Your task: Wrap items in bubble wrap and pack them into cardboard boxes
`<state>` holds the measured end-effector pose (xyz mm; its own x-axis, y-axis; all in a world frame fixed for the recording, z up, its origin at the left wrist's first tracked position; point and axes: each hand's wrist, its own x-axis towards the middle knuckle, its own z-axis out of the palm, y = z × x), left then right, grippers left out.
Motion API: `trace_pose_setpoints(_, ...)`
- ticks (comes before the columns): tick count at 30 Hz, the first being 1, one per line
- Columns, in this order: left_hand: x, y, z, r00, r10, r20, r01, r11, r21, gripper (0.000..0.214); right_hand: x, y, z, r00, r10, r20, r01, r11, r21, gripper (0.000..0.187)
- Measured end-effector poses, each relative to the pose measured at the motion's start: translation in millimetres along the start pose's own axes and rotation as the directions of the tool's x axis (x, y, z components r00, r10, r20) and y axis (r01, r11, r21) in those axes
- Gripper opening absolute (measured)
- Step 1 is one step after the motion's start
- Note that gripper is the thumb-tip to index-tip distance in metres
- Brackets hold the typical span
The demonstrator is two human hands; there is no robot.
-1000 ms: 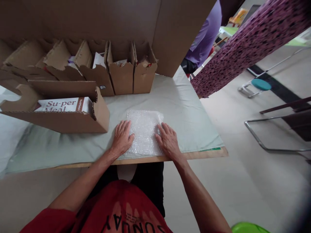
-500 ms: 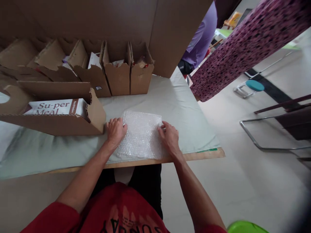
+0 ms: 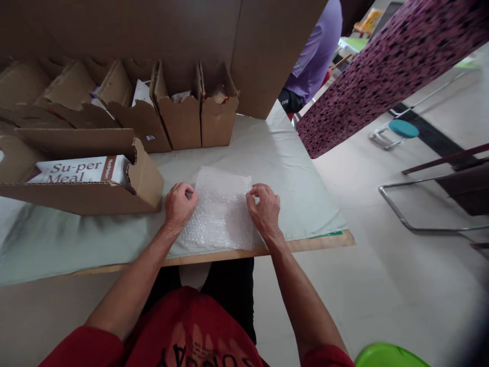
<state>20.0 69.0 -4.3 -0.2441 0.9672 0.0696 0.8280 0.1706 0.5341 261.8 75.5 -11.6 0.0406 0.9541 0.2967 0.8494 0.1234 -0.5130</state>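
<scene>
A sheet of clear bubble wrap [image 3: 219,214] lies flat on the pale green cloth [image 3: 275,163] near the table's front edge. My left hand [image 3: 179,204] is curled at the sheet's left edge, fingers pinching it. At the right edge my right hand [image 3: 263,206] pinches the bubble wrap too. A long cardboard box [image 3: 84,191] holding a white "Su-per Meal" carton [image 3: 78,171] lies just left of my left hand.
Several upright cardboard bins [image 3: 179,114] with packets stand at the back against a tall cardboard wall [image 3: 263,46]. A person in purple [image 3: 317,56] and a person's patterned garment [image 3: 382,61] are at the right, with a teal stool [image 3: 403,129] and a metal chair frame [image 3: 431,204] on the floor.
Both hands went from lying flat on the bubble wrap to curling and pinching its left and right edges, sliding slightly away from me.
</scene>
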Motion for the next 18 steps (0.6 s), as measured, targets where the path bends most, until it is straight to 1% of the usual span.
trace_pose_setpoints(2, 3, -3, 1.3, 0.997, -0.064, 0.041, 0.067, 0.994, -0.084, 0.011, 1, 1, -2, 1.000, 0.020, 0.007, -0.021, 0.998, 0.067, 0.008)
trace_pose_setpoints(4, 6, -6, 2.6, 0.993, -0.100, 0.068, 0.109, 0.984, -0.140, 0.022, 4, 2, -2, 0.996, 0.075, 0.054, -0.082, 0.985, 0.149, 0.009)
trace_pose_setpoints(7, 10, -8, 3.7, 0.992, -0.084, 0.091, 0.101, 0.974, -0.203, 0.036, 7, 4, 0, 0.986, 0.144, 0.084, -0.159, 0.962, 0.221, 0.015)
trace_pose_setpoints(10, 12, -8, 4.2, 0.993, -0.053, 0.105, 0.074, 0.976, -0.206, 0.032, 7, 6, 3, 0.980, 0.181, 0.087, -0.197, 0.955, 0.224, 0.018)
trace_pose_setpoints(12, 13, -7, 5.1, 0.996, -0.039, 0.076, 0.051, 0.986, -0.156, 0.034, 6, 8, 6, 0.977, 0.193, 0.095, -0.211, 0.950, 0.230, 0.018)
trace_pose_setpoints(15, 16, -7, 7.1, 1.000, -0.003, 0.018, 0.004, 0.998, -0.065, 0.041, 5, 12, 9, 0.981, 0.170, 0.092, -0.189, 0.944, 0.272, 0.017)
trace_pose_setpoints(16, 17, -6, 7.8, 1.000, 0.019, 0.013, -0.018, 0.999, -0.043, 0.040, 5, 13, 10, 0.987, 0.142, 0.078, -0.159, 0.941, 0.300, 0.016)
trace_pose_setpoints(18, 20, -4, 9.1, 0.998, 0.066, 0.018, -0.066, 0.998, -0.014, 0.036, 2, 14, 11, 0.998, 0.052, 0.016, -0.055, 0.929, 0.366, 0.012)
